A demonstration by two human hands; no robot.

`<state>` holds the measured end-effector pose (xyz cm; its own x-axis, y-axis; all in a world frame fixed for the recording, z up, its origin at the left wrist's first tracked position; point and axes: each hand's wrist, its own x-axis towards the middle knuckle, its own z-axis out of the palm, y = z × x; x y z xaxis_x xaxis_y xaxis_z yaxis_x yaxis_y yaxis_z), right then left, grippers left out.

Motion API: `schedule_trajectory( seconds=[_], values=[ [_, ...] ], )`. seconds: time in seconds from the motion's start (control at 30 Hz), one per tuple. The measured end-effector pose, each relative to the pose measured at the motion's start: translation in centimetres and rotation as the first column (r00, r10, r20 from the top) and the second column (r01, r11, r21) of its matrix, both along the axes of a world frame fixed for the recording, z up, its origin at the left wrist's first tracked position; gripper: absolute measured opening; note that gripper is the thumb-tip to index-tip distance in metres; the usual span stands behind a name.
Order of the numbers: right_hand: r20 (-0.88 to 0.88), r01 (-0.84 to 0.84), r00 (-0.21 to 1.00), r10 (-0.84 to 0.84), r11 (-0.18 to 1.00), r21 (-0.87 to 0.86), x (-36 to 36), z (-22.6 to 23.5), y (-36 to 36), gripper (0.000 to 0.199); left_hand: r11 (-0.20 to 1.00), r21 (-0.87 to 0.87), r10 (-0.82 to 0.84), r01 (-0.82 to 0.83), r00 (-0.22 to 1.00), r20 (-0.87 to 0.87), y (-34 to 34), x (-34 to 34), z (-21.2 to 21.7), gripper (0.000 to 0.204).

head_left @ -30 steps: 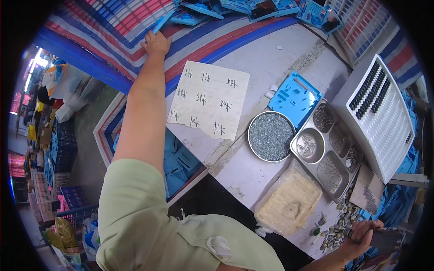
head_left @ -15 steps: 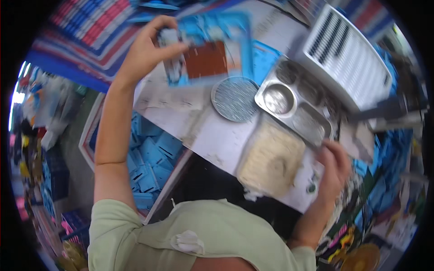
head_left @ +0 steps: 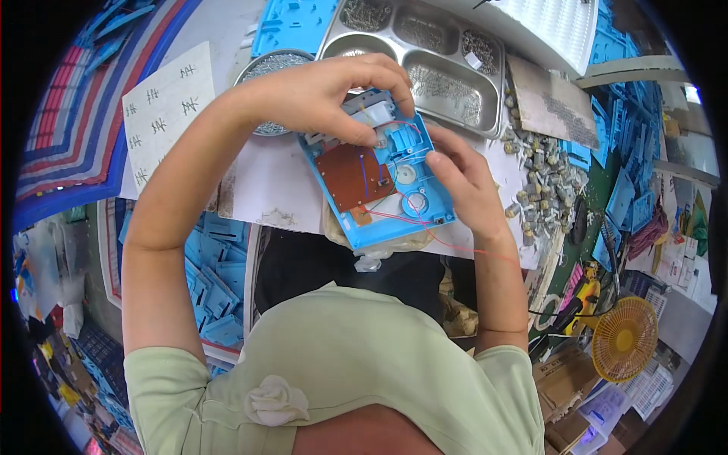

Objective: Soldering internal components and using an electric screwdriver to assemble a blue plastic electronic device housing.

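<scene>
Blue plastic case [head_left: 383, 193] gripped at top edge by left hand [head_left: 326, 95]; right hand [head_left: 466, 182] pinched at right side, nearer red wires [head_left: 394, 216]; long axis tilted down-right.

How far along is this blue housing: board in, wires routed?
Done: the brown board sits in the blue housing. In hand: the left hand pinches its top edge by a white part, and the right hand fingers the red wires. Left: one wire trails loose; the housing is open.

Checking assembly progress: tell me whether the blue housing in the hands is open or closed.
Open: the blue housing shows its brown circuit board and red wires uncovered.
</scene>
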<state>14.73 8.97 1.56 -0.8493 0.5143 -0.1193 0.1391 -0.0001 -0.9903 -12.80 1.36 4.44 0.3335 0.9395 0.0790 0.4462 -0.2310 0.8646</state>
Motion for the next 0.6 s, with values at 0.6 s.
schedule_trajectory(
  seconds=[0.6],
  values=[
    [0.017, 0.183, 0.949, -0.314, 0.596, 0.782, 0.0, -2.5, -2.8, 0.008, 0.959, 0.265, 0.192, -0.104, 0.924, -0.331, -10.9, 9.5, -4.9, 0.039]
  ],
)
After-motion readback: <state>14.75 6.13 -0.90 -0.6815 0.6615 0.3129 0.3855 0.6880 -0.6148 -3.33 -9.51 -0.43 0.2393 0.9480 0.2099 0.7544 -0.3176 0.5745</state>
